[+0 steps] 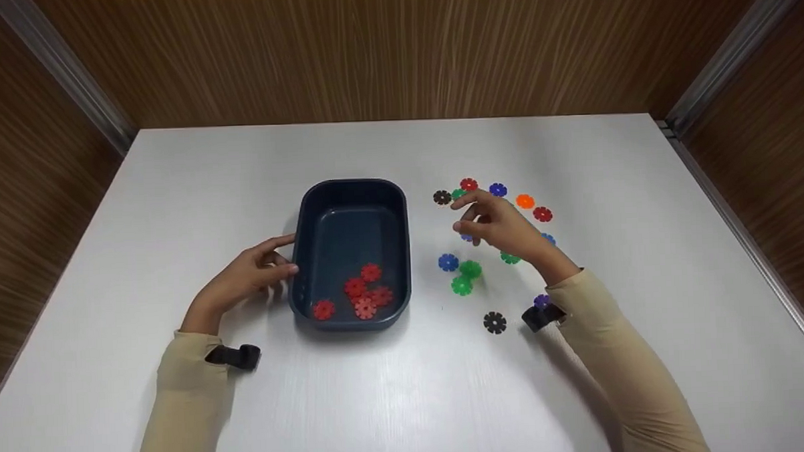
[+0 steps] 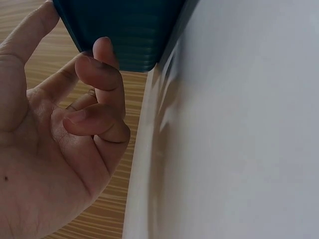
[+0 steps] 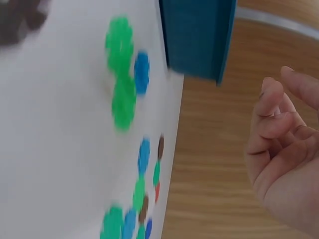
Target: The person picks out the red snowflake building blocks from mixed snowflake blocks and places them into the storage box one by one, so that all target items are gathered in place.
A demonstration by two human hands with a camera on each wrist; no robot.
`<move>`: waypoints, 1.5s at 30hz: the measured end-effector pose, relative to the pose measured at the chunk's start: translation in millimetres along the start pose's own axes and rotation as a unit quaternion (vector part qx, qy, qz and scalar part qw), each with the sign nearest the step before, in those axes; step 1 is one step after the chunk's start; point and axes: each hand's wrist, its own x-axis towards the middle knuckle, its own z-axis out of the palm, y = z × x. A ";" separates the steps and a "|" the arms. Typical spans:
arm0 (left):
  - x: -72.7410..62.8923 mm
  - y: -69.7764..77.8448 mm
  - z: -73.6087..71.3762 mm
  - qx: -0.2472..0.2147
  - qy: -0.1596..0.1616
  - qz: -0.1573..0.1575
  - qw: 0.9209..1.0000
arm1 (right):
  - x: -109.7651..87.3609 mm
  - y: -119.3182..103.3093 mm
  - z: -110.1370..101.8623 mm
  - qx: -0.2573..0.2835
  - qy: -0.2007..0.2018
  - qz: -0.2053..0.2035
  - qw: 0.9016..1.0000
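A dark blue rectangular bin point(image 1: 349, 238) stands on the table, with several red flower-shaped discs point(image 1: 355, 286) lying in its near end. At the bin's left wall, my left hand point(image 1: 253, 271) touches the outside with thumb and forefinger; its other fingers are loosely bent in the left wrist view. Over the loose discs to the right of the bin hovers my right hand point(image 1: 499, 226), fingers partly bent. Nothing shows between its fingers in the right wrist view. Beneath and around it lie a blue disc point(image 1: 448, 262), a green disc point(image 1: 462, 285) and others, some hidden by the hand.
Further discs lie scattered on the white table point(image 1: 381, 400): a black disc point(image 1: 494, 322) nearer me, an orange disc point(image 1: 525, 201) and a red disc point(image 1: 543, 214) beyond the right hand. A purple disc point(image 1: 542, 301) is partly covered by the right wrist strap. Wood-grain panels point(image 1: 396, 52) enclose the table.
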 end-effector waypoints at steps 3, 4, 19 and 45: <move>-0.9 -0.4 -0.2 -0.002 -0.001 0.000 1.000 | -3.7 6.2 -13.6 -0.014 0.014 0.012 1.000; -1.2 -0.4 -0.3 -0.004 -0.002 0.000 1.000 | -4.7 8.1 -17.6 -0.018 0.019 0.016 1.000; -4.7 -0.2 0.4 -0.021 -0.006 -0.003 1.000 | -14.1 40.8 -51.8 -0.066 0.054 0.068 0.994; -4.6 -0.6 -0.3 -0.018 -0.005 -0.003 1.000 | -21.2 78.8 -73.9 -0.197 -0.035 0.168 0.965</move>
